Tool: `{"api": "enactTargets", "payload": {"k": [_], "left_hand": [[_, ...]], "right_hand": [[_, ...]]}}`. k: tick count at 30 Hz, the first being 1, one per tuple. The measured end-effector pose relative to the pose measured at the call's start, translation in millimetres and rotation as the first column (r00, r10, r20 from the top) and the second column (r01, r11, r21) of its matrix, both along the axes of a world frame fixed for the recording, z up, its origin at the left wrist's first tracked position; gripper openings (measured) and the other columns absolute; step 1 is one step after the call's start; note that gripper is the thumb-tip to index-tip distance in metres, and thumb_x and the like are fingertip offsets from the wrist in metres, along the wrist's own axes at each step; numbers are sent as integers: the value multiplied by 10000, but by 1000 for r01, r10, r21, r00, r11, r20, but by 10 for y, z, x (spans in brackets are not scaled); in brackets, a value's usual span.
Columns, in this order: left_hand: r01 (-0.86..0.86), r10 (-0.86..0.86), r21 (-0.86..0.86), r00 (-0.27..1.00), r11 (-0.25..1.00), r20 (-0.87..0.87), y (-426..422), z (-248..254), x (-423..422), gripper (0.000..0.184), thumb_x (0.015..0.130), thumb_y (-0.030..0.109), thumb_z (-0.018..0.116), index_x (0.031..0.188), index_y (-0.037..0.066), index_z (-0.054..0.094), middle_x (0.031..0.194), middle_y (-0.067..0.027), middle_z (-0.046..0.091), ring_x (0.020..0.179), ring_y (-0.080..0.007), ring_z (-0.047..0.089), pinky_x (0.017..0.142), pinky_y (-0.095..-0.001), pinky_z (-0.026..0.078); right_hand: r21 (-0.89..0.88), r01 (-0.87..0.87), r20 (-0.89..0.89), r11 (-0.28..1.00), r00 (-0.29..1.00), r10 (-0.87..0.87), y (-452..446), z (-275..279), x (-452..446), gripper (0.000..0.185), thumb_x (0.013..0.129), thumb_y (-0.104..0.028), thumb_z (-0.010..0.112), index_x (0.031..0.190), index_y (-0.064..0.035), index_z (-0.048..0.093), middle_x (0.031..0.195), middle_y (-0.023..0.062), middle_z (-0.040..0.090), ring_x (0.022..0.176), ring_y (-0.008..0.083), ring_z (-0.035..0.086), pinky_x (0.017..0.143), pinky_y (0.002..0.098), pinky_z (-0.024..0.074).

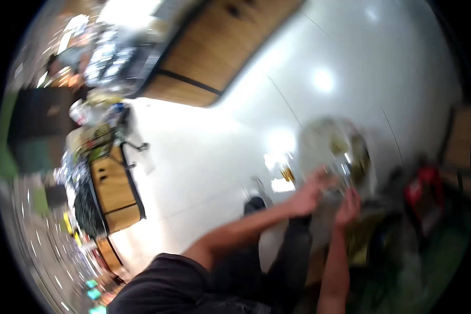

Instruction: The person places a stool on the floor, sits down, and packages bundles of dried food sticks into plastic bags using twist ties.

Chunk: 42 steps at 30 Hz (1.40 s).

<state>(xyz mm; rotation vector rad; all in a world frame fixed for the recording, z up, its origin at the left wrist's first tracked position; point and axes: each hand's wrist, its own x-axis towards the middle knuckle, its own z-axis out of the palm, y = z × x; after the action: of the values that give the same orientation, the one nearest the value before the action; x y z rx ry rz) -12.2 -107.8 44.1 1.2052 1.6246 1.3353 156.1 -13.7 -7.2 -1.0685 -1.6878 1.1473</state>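
The picture is smeared by motion. My right hand is closed on a thin, shiny metal tool, whose exact kind is too blurred to tell. Close beside it, to the left, is my left hand, its fingers bent and blurred; what they hold, if anything, does not show clearly. Just beyond both hands a pale round container or plastic bag sits low over the floor, with yellowish-green pieces in it.
Glossy pale tiles cover the floor. A wooden-fronted counter stands at the top, and a smaller wooden cabinet piled with goods is at left. A red object lies right of my hands. My dark shoe shows below.
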Motion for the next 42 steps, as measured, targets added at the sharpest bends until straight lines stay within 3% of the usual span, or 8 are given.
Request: {"api": "enactTargets", "payload": {"k": [3, 6, 22, 27, 29, 31, 38, 42], "left_hand": [[51, -40, -178, 997, 983, 60, 8, 285, 9, 764, 767, -55, 397, 1504, 121, 309, 1564, -277, 118, 1458, -406, 135, 1172, -439, 161], [131, -45, -329, 965, 935, 257, -79, 418, 40, 773, 773, -68, 424, 1507, 146, 307, 1575, -259, 106, 1471, -378, 103, 1173, -411, 164], [-86, 145, -629, 988, 773, 43, -1800, 71, 47, 395, 858, 149, 545, 1240, 51, 571, 1204, -212, 589, 1124, -375, 559, 963, -448, 446], [-6, 133, -672, 982, 740, 137, -2810, 108, 183, 204, 738, 202, 558, 757, 34, 671, 810, -220, 643, 776, -357, 624, 716, -473, 491], [85, -9, -725, 994, 684, 109, -3078, 419, 101, 238, 763, 247, 571, 774, 48, 701, 857, -221, 665, 816, -363, 641, 747, -479, 492], [253, -182, -760, 967, 599, 178, -3358, 670, 19, 248, 781, 257, 566, 798, 53, 706, 899, -218, 673, 857, -363, 646, 769, -491, 484], [280, -69, -700, 947, 657, 315, -4183, 1199, -434, 276, 811, 295, 543, 864, 73, 697, 968, -201, 662, 922, -352, 631, 813, -547, 432], [207, 40, -702, 947, 682, 318, -4542, 1314, -540, 293, 828, 317, 529, 902, 84, 692, 1007, -191, 656, 959, -346, 623, 838, -579, 402]], "right_hand": [[176, -98, 466, 980, 885, 5, 278, -424, 356, 272, 959, -88, 533, 1181, 15, 650, 1161, 196, 642, 1080, 328, 606, 953, 404, 470], [-288, 243, 637, 926, 771, -4, 356, 29, 90, 310, 980, -138, 508, 1212, 37, 618, 1172, 210, 648, 1078, 335, 614, 950, 389, 464], [-251, -316, 455, 915, 796, 400, 814, -2039, 512, 387, 892, -266, 619, 1131, 38, 621, 1070, 204, 672, 981, 321, 634, 890, 434, 487], [-327, -340, 259, 882, 865, 430, 251, -1444, 143, 290, 875, -157, 594, 1116, 1, 629, 1047, 158, 683, 987, 254, 645, 918, 405, 483], [-129, -557, 915, 820, 252, 315, 97, -1309, 158, 322, 735, -167, 616, 1038, -79, 677, 830, 109, 681, 764, 328, 653, 778, 466, 525], [-65, -830, 935, 553, 144, 325, -167, -1121, -43, 256, 697, -181, 629, 914, -78, 716, 788, 129, 681, 747, 317, 660, 715, 463, 528], [-851, -336, 213, 404, 481, 850, -1741, 369, -1579, 228, 856, -128, 624, 1065, -62, 690, 762, 47, 639, 692, 173, 610, 615, 317, 510], [-787, -428, 364, 444, 259, 895, -2821, 1511, -2249, 285, 871, -168, 613, 1115, -35, 674, 861, 70, 680, 756, 176, 636, 647, 319, 520]]}}
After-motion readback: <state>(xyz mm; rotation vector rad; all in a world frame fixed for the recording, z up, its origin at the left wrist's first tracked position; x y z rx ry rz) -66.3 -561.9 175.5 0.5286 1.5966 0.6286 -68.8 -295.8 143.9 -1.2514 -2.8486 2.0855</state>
